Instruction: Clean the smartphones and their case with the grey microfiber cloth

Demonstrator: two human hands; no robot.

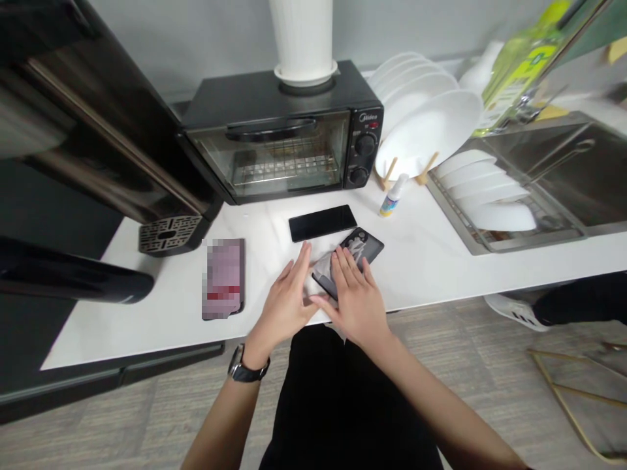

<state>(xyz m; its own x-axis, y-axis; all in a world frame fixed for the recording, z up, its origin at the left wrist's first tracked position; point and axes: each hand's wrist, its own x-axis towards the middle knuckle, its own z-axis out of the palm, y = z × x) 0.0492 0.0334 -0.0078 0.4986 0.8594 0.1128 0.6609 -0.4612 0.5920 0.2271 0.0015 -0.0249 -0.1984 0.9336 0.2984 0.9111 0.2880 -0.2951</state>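
On the counter (435, 264), near its front edge, the right hand (360, 297) lies flat over a phone (373, 248) without curling round it; the left hand (283, 303) is open just beside, and whether it touches that phone I cannot tell. With nothing clearly bracing it, a hard sideways push might skid the phone into the second phone (323, 223) or over the edge. The cloth (322, 267) at the right fingertips could also bunch and slip.
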